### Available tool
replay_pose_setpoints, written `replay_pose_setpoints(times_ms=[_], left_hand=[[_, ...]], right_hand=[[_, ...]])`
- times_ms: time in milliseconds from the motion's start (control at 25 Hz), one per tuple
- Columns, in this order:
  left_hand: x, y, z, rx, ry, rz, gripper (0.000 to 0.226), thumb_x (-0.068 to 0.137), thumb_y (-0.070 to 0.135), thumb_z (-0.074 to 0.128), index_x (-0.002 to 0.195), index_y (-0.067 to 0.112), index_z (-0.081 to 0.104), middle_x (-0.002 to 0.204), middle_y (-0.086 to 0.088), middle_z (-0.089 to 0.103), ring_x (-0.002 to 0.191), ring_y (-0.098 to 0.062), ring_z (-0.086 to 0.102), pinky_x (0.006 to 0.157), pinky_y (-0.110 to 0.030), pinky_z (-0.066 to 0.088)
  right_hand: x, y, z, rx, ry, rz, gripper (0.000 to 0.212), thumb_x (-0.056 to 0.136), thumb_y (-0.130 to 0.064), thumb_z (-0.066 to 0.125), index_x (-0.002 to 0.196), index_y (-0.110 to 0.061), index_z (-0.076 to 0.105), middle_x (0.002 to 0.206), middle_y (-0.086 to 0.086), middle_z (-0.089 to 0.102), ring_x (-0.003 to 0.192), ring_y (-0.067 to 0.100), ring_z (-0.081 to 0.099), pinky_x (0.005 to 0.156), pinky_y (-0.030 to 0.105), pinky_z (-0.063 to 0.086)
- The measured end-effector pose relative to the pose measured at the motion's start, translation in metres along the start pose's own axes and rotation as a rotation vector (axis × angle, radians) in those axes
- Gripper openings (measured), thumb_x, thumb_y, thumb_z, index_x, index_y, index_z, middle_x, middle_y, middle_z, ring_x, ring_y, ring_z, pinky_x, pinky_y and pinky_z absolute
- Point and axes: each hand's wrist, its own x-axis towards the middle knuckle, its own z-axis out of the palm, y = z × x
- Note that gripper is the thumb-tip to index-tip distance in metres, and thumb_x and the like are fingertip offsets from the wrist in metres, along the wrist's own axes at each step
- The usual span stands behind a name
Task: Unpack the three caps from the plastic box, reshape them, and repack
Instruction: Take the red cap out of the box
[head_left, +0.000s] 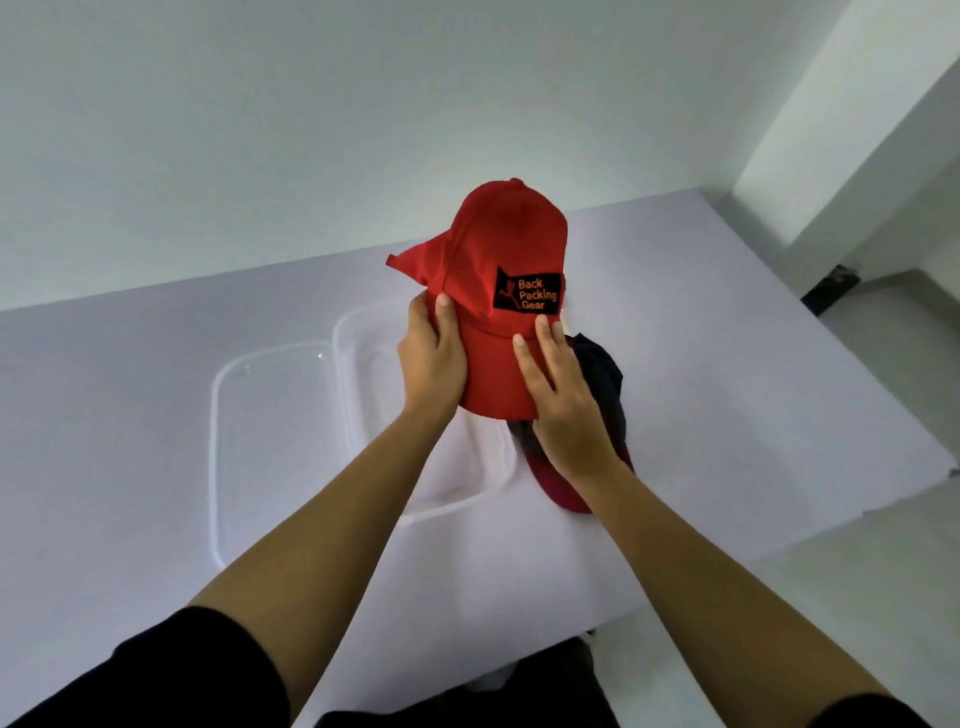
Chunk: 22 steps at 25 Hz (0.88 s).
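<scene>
Red cap (498, 270) held raised above the open plastic box (358, 364), brim toward the person. Left hand (434, 358) and right hand (561, 395) both clamped on the brim. Reshaping step judged in hand. Dark cap (602, 379) lies beside the box on the surface (727, 364). Next: round the crown, set down.

The lid (270, 441) lies on the counter (727, 389), just left of the plastic box (358, 332). Two caps (602, 395) lie stacked just right of the box. A third cap (498, 270) is held above the box between both hands.
</scene>
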Motion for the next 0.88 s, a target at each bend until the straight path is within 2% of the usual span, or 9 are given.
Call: replay_pose_setpoints(times_ms=[80, 160, 280, 360, 440, 600, 680, 760, 880], left_hand=[[-0.001, 0.006, 0.021, 0.012, -0.034, 0.063, 0.036, 0.102, 0.036, 0.032, 0.121, 0.013, 0.051, 0.085, 0.019, 0.055, 0.075, 0.008, 0.052, 0.062, -0.006, 0.039], [-0.001, 0.015, 0.060, 0.041, -0.086, 0.096, 0.035, 0.101, 0.036, 0.034, 0.120, 0.013, 0.052, 0.086, 0.018, 0.057, 0.075, 0.006, 0.054, 0.066, -0.005, 0.041], [0.000, 0.026, 0.125, 0.120, -0.146, 0.126, 0.036, 0.100, 0.034, 0.041, 0.120, 0.008, 0.057, 0.091, 0.006, 0.063, 0.084, -0.010, 0.060, 0.069, -0.006, 0.041], [0.002, 0.027, 0.168, 0.195, -0.172, 0.102, 0.038, 0.099, 0.032, 0.044, 0.125, 0.006, 0.056, 0.098, -0.006, 0.067, 0.094, -0.021, 0.062, 0.071, -0.011, 0.039], [0.005, 0.022, 0.206, 0.261, -0.228, 0.042, 0.038, 0.098, 0.029, 0.045, 0.129, 0.007, 0.053, 0.106, -0.012, 0.067, 0.100, -0.026, 0.061, 0.078, -0.024, 0.039], [0.009, 0.007, 0.270, 0.311, -0.305, -0.115, 0.039, 0.097, 0.021, 0.045, 0.134, 0.008, 0.048, 0.118, -0.013, 0.064, 0.108, -0.029, 0.059, 0.089, -0.029, 0.043], [0.010, -0.002, 0.290, 0.332, -0.301, -0.185, 0.040, 0.097, 0.019, 0.044, 0.135, 0.007, 0.045, 0.122, -0.015, 0.062, 0.111, -0.030, 0.058, 0.090, -0.029, 0.042], [0.013, -0.012, 0.304, 0.328, -0.293, -0.264, 0.041, 0.097, 0.018, 0.044, 0.137, 0.007, 0.043, 0.122, -0.015, 0.062, 0.112, -0.030, 0.058, 0.089, -0.029, 0.042], [0.019, -0.020, 0.320, 0.324, -0.268, -0.365, 0.042, 0.097, 0.014, 0.043, 0.138, 0.008, 0.041, 0.122, -0.016, 0.062, 0.113, -0.030, 0.057, 0.086, -0.026, 0.040]], right_hand=[[-0.002, 0.020, -0.007, 0.029, 0.029, 0.035, 0.042, 0.104, -0.025, 0.019, 0.138, -0.006, 0.034, 0.146, 0.023, 0.031, 0.134, 0.043, 0.034, 0.105, 0.050, 0.038], [-0.011, 0.060, -0.018, 0.023, 0.043, 0.060, 0.039, 0.104, -0.024, 0.023, 0.139, -0.008, 0.032, 0.147, 0.020, 0.024, 0.136, 0.041, 0.030, 0.106, 0.052, 0.036], [-0.026, 0.138, -0.032, -0.015, 0.045, 0.067, 0.049, 0.095, -0.009, 0.047, 0.140, -0.009, 0.030, 0.148, 0.018, 0.021, 0.137, 0.040, 0.027, 0.107, 0.052, 0.036], [-0.034, 0.188, -0.041, -0.028, 0.001, 0.062, 0.048, 0.092, -0.011, 0.042, 0.139, -0.009, 0.033, 0.147, 0.018, 0.024, 0.135, 0.041, 0.031, 0.106, 0.051, 0.036], [-0.039, 0.225, -0.046, -0.036, -0.074, 0.068, 0.047, 0.091, -0.015, 0.035, 0.138, -0.008, 0.036, 0.146, 0.020, 0.029, 0.133, 0.043, 0.034, 0.103, 0.052, 0.036], [-0.047, 0.288, -0.045, -0.036, -0.231, 0.100, 0.054, 0.085, -0.013, 0.033, 0.139, -0.012, 0.035, 0.144, 0.025, 0.038, 0.133, 0.043, 0.034, 0.101, 0.055, 0.033], [-0.050, 0.309, -0.038, -0.046, -0.289, 0.098, 0.060, 0.083, -0.002, 0.046, 0.140, -0.015, 0.034, 0.146, 0.022, 0.035, 0.134, 0.042, 0.032, 0.103, 0.055, 0.028], [-0.055, 0.321, -0.027, -0.015, -0.374, 0.122, 0.082, 0.072, 0.010, 0.065, 0.141, -0.020, 0.033, 0.149, 0.020, 0.032, 0.135, 0.042, 0.031, 0.103, 0.055, 0.025], [-0.057, 0.335, -0.011, -0.001, -0.536, 0.189, 0.101, 0.066, 0.013, 0.072, 0.143, -0.032, 0.026, 0.154, 0.012, 0.020, 0.138, 0.041, 0.028, 0.098, 0.064, 0.033]])
